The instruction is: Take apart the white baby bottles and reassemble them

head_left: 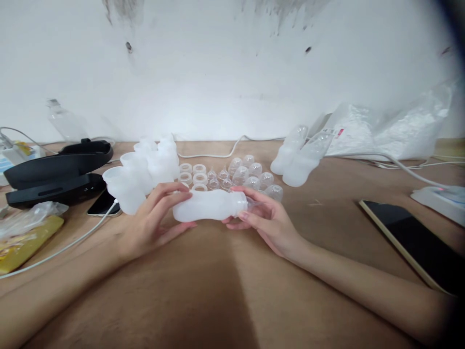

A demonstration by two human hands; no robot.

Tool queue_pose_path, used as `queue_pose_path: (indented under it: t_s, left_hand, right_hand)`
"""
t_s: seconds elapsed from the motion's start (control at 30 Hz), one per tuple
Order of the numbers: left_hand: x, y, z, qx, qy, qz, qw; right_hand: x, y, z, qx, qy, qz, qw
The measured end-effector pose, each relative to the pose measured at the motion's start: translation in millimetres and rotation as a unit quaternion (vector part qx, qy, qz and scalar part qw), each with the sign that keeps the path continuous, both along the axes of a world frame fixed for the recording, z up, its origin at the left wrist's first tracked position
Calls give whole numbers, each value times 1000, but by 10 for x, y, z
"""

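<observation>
A left hand (pixel 154 215) and right hand (pixel 271 220) hold a bottle (pixel 203 205) sideways over the desk (pixel 174 300), left fingers grasping its base, right its collar (pixel 240 202). Uneven pressure (the bottle looks soft) could skew the collar.

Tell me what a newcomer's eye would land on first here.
Probably the white bottle, sideways between the left hand and the right hand at the centre. Next, perhaps, the clear domed caps and white rings grouped just behind it. The dark-screened phone at the right edge also stands out.
</observation>
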State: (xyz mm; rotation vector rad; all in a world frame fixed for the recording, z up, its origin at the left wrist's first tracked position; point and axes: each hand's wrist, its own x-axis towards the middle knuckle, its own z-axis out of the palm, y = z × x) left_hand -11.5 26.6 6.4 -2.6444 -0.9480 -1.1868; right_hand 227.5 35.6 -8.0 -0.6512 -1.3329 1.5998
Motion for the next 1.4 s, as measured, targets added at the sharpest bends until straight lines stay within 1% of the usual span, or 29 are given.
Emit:
queue_pose_path:
  t_s: [0.03,0.07,0.13,0.2,0.23,0.27,0.4,0.43,0.47,0.53,0.6,0.67,0.73,0.8,0.93,1.0,1.07,1.13,1.2,1.23,1.3,1.33,1.4]
  left_hand:
    - [-1,2,-2,-11,-17,-1,1000]
    - [-2,5,-3,-36,-38,1,999]
    - [-8,10,-2,-111,-64,16,992]
    - [-20,13,-4,-159,-53,35,985]
    - [-27,14,-6,-164,-36,41,985]
    - [-33,15,-9,-153,-17,39,987]
    - [-34,19,-18,-32,27,4,999]
    - [-29,20,-18,-15,27,-2,1000]
    - [-24,22,-17,-13,22,-6,1000]
    - [-15,24,-12,-56,-3,-12,998]
    - [-10,23,-6,-133,-38,-10,990]
    - [-12,19,-2,-202,-55,7,978]
    - [-18,15,-6,-234,-48,19,971]
    - [-25,14,-20,-210,-36,6,977]
    - [-26,17,-56,-86,-17,-45,995]
    - [-22,20,-53,-68,-24,-51,996]
    - [-20,23,-32,-106,-57,-52,991]
    - [-20,27,-4,-184,-84,-45,978]
    - [-21,30,13,-259,-82,-23,962]
    - [-19,31,13,-284,-78,-15,955]
    - [-13,30,-1,-302,-84,-26,949]
    - [-9,27,-13,-296,-95,-39,950]
    - [-4,15,-37,-256,-110,-63,958]
  right_hand:
    - [1,-1,0,2,1,1,1000]
    - [0,-2,-1,2,3,2,1000]
    - [-4,-6,-6,1,5,5,1000]
    - [-10,-4,-10,3,6,5,1000]
    - [-12,-2,-10,5,5,3,1000]
    - [-14,2,-10,6,4,-1,1000]
    - [-11,16,-1,4,-5,-16,1000]
    - [-9,17,0,3,-5,-18,1000]
    - [-7,16,0,3,-5,-19,1000]
    - [-4,13,-4,5,-3,-16,1000]
    - [-3,7,-11,9,-1,-11,1000]
    - [-3,0,-14,11,-1,-5,1000]
    - [-3,-3,-12,12,-3,0,1000]
    - [0,0,-7,10,-9,-7,1000]
    - [14,20,-3,16,-23,-18,999]
    - [20,23,-9,25,-22,-13,999]
    - [21,18,-18,31,-17,-8,999]
    - [20,9,-28,35,-16,-4,999]
    - [18,4,-33,39,-19,-4,999]
    - [19,5,-34,41,-20,-5,999]
    - [22,13,-27,39,-22,-8,999]
    - [25,19,-21,34,-24,-10,999]
    - [29,26,-2,21,-29,-16,999]
